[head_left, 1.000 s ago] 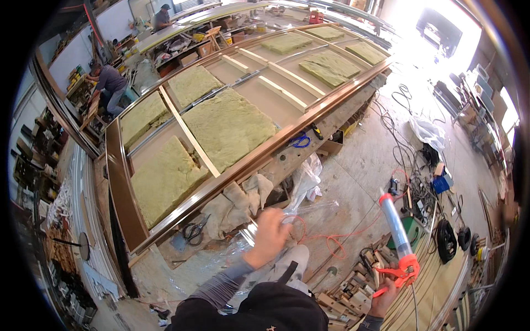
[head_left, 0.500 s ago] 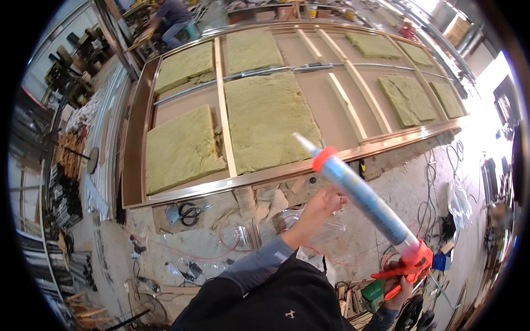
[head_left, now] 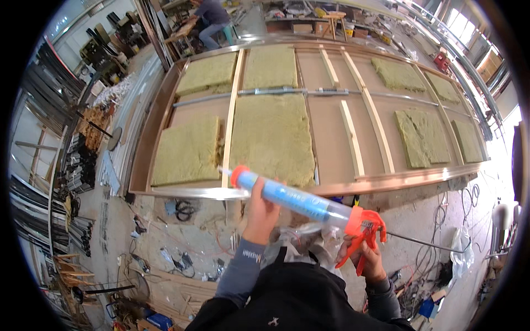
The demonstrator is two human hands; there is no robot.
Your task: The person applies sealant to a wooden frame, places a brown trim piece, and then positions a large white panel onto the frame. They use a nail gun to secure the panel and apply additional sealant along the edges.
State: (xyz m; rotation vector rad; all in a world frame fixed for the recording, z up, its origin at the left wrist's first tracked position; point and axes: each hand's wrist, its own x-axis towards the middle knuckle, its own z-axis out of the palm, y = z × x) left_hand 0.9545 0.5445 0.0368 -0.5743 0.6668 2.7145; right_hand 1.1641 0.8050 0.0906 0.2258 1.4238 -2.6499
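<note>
A caulking gun [head_left: 309, 204] with a clear barrel, a blue tube inside and orange-red ends lies across in front of me. Its nozzle points left over the near edge of a large copper-coloured frame panel [head_left: 397, 179]. My right hand [head_left: 364, 255] is wrapped round the orange handle and trigger. Near the front end, my left hand [head_left: 261, 212] holds the barrel, its fingers partly hidden. Inside the panel lie yellow-green insulation slabs [head_left: 273, 138], pale wooden strips [head_left: 367, 113] and a metal rod [head_left: 204, 99].
Black-handled scissors [head_left: 184, 209] lie below the panel's near edge. Cables [head_left: 436, 220] and a plastic bag [head_left: 461, 248] are on the floor at right. Metal profiles line the left side. A seated person [head_left: 212, 25] is at the far left, beyond the panel.
The caulking gun has swung left and levelled, its nozzle now over the panel's near edge. My left hand has come onto the barrel; my right hand has risen with the handle. The view has shifted.
</note>
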